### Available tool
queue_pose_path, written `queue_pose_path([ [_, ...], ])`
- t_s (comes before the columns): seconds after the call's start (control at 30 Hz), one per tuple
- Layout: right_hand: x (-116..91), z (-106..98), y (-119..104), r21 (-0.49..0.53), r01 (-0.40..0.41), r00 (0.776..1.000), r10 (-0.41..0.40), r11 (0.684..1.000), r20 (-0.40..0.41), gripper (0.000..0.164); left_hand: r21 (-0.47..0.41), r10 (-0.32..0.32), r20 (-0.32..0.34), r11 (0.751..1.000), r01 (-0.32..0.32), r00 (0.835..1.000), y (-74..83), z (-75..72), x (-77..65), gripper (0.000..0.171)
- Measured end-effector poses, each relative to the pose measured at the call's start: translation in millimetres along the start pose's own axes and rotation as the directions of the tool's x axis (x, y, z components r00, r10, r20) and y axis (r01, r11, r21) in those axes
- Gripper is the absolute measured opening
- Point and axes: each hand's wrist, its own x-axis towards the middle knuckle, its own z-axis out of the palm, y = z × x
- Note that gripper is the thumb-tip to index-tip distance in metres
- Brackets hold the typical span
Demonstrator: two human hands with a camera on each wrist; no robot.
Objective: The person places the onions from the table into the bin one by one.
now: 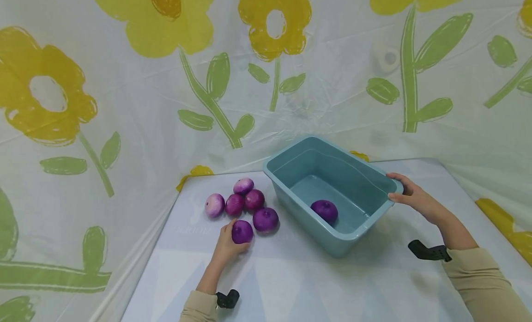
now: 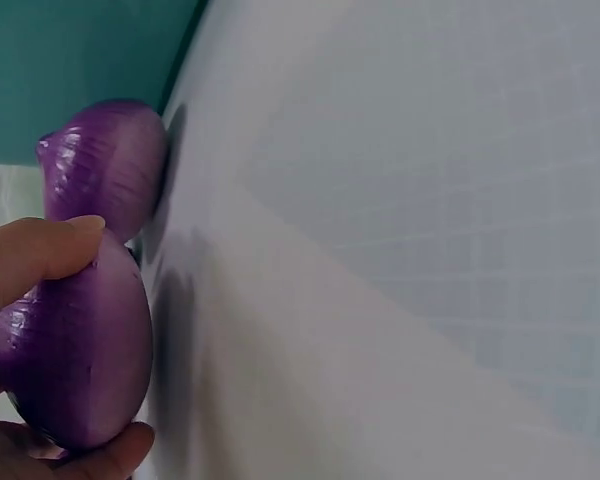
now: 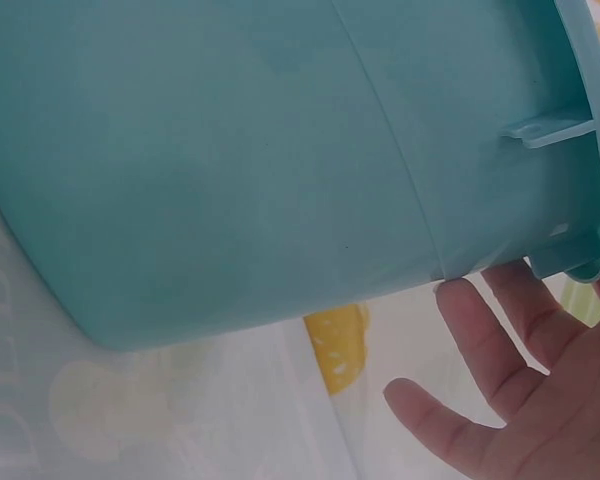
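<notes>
My left hand [image 1: 227, 246] grips a purple onion [image 1: 242, 232], thumb on one side and fingers on the other. In the left wrist view the held onion [image 2: 85, 345] is close to the tabletop, with another purple onion [image 2: 110, 165] just beyond it. A blue-green plastic bin [image 1: 305, 220] stands to the right of the onions, and one purple onion [image 1: 324, 212] lies inside it. My right hand [image 1: 420, 203] holds the bin's right end by the rim. Seen from the right wrist, spread fingers [image 3: 480, 340] lie beside the bin's outer wall [image 3: 260, 180].
Left of the bin sits a cluster of several onions, among them a dark purple one [image 1: 266, 220] and a paler one [image 1: 214, 205]. They rest on a white and pale-blue tabletop [image 1: 291, 285]. A flower-printed curtain [image 1: 324, 91] hangs behind and around the table.
</notes>
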Motion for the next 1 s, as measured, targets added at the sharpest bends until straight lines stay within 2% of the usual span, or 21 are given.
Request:
queue_pose_path([
  [0.27, -0.1, 0.1, 0.2, 0.002, 0.006, 1.0, -0.006, 1.0, -0.006, 0.065, -0.034, -0.022, 0.001, 0.999, 0.022, 1.0, 7.6, -10.3, 7.6, 0.086],
  [0.47, -0.6, 0.5, 0.0, 0.011, 0.002, 1.0, -0.002, 1.0, -0.008, 0.065, -0.064, 0.005, -0.013, 0.998, -0.006, 1.0, 14.0, -21.8, 14.9, 0.086],
  [0.8, -0.9, 1.0, -1.1, 0.003, 0.003, 1.0, -0.003, 1.0, -0.016, 0.066, -0.101, 0.024, -0.002, 0.995, -0.025, 1.0, 37.1, -45.1, 28.9, 0.086],
  [1.0, -0.5, 1.4, -1.7, -0.004, 0.002, 1.0, -0.002, 1.0, -0.014, 0.067, -0.111, -0.006, 0.011, 0.994, 0.007, 1.0, 51.2, -56.5, 37.4, 0.087],
])
